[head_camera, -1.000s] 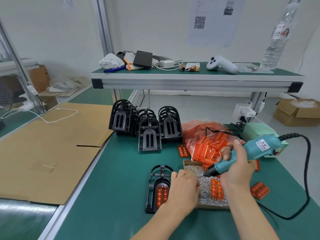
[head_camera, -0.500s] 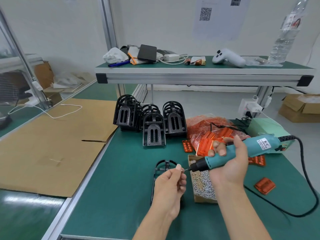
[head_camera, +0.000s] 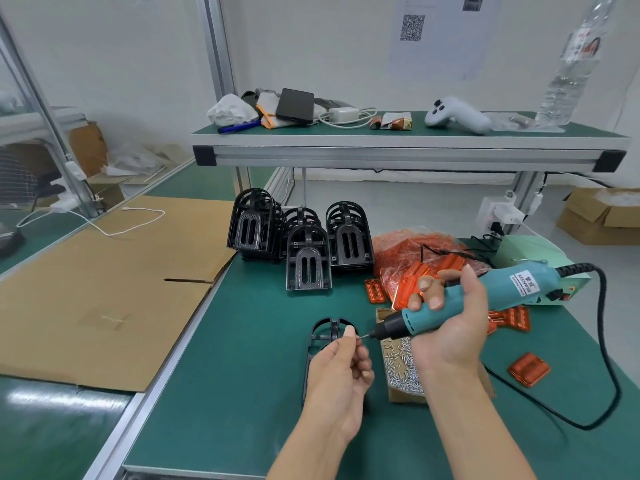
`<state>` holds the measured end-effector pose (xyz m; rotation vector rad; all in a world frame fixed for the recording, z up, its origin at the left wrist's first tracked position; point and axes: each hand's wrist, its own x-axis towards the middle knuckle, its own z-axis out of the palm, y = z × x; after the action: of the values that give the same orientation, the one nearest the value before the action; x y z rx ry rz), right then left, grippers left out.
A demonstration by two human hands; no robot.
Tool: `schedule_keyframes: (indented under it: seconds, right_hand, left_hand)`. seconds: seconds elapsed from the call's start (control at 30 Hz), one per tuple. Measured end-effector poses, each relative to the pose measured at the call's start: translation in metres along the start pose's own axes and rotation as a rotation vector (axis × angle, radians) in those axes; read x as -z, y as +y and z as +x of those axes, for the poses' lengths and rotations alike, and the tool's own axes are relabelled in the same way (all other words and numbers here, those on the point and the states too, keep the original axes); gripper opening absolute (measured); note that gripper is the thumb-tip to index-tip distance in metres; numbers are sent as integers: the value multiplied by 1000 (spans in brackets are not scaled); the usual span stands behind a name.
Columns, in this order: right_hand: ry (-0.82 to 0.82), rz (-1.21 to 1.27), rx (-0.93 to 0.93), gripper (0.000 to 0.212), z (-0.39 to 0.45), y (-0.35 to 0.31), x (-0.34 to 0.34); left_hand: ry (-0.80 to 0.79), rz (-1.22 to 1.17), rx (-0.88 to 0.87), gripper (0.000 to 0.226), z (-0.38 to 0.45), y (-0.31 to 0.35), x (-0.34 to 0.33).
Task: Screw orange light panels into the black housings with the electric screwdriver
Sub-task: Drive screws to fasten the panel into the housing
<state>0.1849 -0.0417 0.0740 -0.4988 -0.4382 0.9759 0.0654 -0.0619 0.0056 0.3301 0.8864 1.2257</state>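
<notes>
Green matting covers the workbench [head_camera: 242,341], which carries an aluminium edge rail and a raised shelf [head_camera: 408,147] at the back; a flattened cardboard sheet [head_camera: 104,289] lies on the adjoining bench to the left.

Head view. The left hand [head_camera: 337,379] is raised above the bench, thumb and forefinger pinched together on a small screw [head_camera: 360,337] and presenting it to the bit. The right hand [head_camera: 446,327] is wrapped around the barrel of the electric screwdriver [head_camera: 485,299], which is held nearly level with its tip pointing left at the screw. The black housing [head_camera: 323,337] being worked on lies flat on the mat directly below the left hand; whether an orange panel sits in it cannot be determined, as the hand covers it.

Procedure, as judged: seat the screw squarely on the bit before releasing the pinch, keep the driver steady, then bring it upright over the screw hole. A tilted screw is likely to drop or cross-thread.

Surroundings. A cardboard tray of screws [head_camera: 401,372] sits just right of the housing. Further black housings [head_camera: 308,261] stand stacked behind it, beside a bag of orange light panels [head_camera: 408,258]; loose panels [head_camera: 528,370] lie to the right. The power cord [head_camera: 604,341] loops across the mat. On the shelf: a white controller [head_camera: 453,116], a charger [head_camera: 341,114] and a water bottle [head_camera: 568,81].
</notes>
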Motion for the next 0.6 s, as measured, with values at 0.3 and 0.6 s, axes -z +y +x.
schedule_keyframes:
  seconds: [0.3, 0.6]
  right_hand:
    - [-127, -94, 34, 31, -9, 7, -9]
    - [-110, -281, -57, 22, -22, 39, -2]
  left_hand:
    - [37, 641, -353, 39, -11, 11, 16]
    - [-106, 1433, -852, 6, 1, 28, 80]
